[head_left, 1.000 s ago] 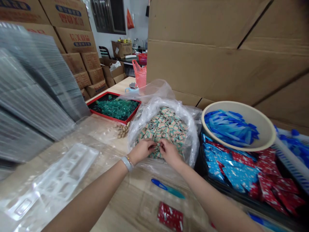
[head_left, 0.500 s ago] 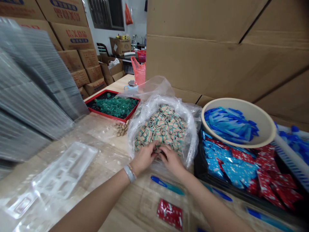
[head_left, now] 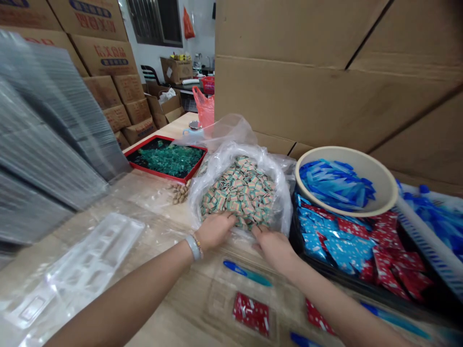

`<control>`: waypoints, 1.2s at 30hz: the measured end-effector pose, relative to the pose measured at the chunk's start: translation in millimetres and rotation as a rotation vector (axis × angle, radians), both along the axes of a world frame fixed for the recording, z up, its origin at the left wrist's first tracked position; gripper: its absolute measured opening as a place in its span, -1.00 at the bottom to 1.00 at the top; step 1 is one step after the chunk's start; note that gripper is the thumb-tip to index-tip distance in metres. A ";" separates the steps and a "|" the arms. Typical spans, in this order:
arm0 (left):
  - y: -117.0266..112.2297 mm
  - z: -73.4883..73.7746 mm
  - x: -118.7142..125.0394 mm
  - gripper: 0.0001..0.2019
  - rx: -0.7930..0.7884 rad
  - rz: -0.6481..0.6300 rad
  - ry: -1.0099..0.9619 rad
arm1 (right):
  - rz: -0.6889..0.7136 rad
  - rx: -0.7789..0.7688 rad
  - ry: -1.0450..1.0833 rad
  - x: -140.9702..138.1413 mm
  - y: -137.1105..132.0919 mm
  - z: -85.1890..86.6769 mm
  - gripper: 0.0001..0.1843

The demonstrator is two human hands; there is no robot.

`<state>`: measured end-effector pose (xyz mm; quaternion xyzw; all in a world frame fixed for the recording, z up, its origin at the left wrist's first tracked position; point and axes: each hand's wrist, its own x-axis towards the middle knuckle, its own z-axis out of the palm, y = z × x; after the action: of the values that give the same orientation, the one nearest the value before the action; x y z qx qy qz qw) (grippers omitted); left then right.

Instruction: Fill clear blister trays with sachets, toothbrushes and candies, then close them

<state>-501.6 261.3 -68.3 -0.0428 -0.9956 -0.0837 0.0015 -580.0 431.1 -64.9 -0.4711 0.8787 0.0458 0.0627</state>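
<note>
A clear plastic bag (head_left: 285,205) with rolled-down sides stands in front of me, full of small square striped pieces (head_left: 242,190) in pink, green and yellow. My left hand (head_left: 215,230) reaches over the bag's near edge, fingers together and bent down onto the pieces. What it grips is hidden. To the right, at the bag's front rim, my right hand (head_left: 273,245) has its fingers curled, and I cannot make out what is in them. Below the hands lie a blue-and-teal plastic knife (head_left: 248,273) and a red printed packet (head_left: 251,313) in a clear moulded tray.
A cream basin (head_left: 388,185) of blue plastic knives sits on a black crate of red and blue packets (head_left: 343,253). At left are a clear moulded tray (head_left: 108,241) and tall stacked trays (head_left: 54,130). Behind stands a red-rimmed tray (head_left: 142,168) with green shreds.
My hands have parted: the right moved right and slightly down, away from the left. The left stays at the pieces. The view has shifted slightly.
</note>
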 end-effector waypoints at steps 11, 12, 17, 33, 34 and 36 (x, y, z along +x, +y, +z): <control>-16.9 -18.2 32.9 -0.86 0.247 -0.277 -0.133 | 0.331 -0.002 -0.230 1.0 27.3 -16.5 -0.76; -16.8 -19.2 33.3 -0.85 0.270 -0.254 -0.134 | 0.303 -0.003 -0.241 -0.1 27.8 -19.4 -0.75; -15.1 -22.7 37.2 -0.81 0.295 -0.222 -0.168 | 0.224 -0.059 -0.206 -6.9 25.9 -29.7 -0.86; -7.9 -27.4 37.6 -0.84 0.366 -0.099 -0.176 | 0.086 -0.148 -0.387 -10.0 36.7 -34.2 -0.78; -9.1 -25.1 35.0 -0.84 0.409 -0.084 -0.171 | 0.062 -0.192 -0.422 -9.9 35.6 -30.9 -0.78; -8.5 -19.6 28.7 -0.82 0.461 -0.013 -0.115 | 0.030 -0.287 -0.457 -6.8 31.2 -24.2 -0.78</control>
<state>-472.9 252.8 -87.9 -0.0431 -0.9483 -0.3111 -0.0461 -586.8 462.4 -89.1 -0.4863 0.8321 -0.1859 0.1914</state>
